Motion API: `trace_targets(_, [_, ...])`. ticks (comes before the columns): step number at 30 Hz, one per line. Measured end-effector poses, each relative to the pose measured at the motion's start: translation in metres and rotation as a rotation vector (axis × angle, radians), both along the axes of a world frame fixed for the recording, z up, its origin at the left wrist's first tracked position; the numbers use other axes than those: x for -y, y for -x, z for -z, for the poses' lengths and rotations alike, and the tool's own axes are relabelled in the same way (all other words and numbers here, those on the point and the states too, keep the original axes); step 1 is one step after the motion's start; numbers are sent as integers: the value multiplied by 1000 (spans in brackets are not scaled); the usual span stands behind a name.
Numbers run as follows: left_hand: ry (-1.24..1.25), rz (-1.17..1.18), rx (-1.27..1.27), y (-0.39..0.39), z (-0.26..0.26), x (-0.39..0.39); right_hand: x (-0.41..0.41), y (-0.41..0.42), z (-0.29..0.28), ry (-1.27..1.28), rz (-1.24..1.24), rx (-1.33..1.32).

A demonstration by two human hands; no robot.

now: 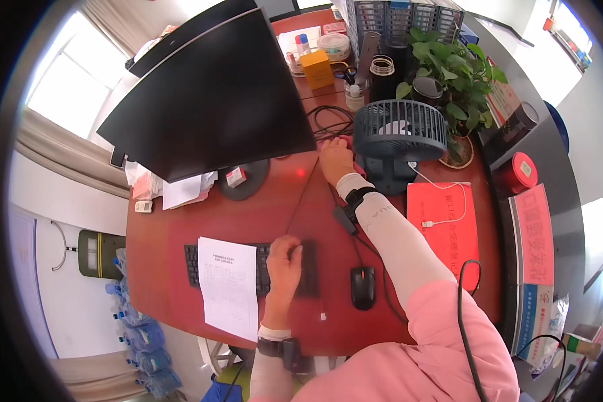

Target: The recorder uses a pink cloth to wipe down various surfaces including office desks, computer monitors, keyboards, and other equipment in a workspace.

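Note:
My left hand (284, 264) is over the black keyboard (264, 271), fingers curled round a thin dark cable (303, 193). From there the cable runs straight up to the lower right corner of the black monitor (208, 100). Under my right hand (336, 160) is a bunched pink cloth (358, 170), pressed on the red-brown desk (166, 286) between the monitor and a dark desk fan (399, 130). The hand covers most of the cloth. A printed paper sheet (228, 291) lies across the keyboard's left half.
A black mouse (363, 289) and a cable adapter (345, 219) lie below my right forearm. A red folder (439, 236) with a white USB cable (465, 201) is to the right. Behind the fan stand a potted plant (449, 75) and jars. Coiled black cables (329, 120) lie beside the monitor.

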State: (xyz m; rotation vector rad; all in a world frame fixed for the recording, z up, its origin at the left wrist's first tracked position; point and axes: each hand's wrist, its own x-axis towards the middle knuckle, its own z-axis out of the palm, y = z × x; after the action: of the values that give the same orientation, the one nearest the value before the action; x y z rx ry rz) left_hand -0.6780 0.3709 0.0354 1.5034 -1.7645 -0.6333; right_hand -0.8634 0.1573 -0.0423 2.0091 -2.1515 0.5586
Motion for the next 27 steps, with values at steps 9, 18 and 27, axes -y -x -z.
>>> trace_targets(9, [119, -229, 462, 5, 15, 40, -9, 8, -36, -76, -158, -135])
trace_targets(18, [-67, -206, 526, -2, 32, 45, -82, 22, -89, -578, -589, 172])
trace_targets(27, [-52, -80, 515, -2, 22, 32, -8, -69, -43, -172, -592, -175])
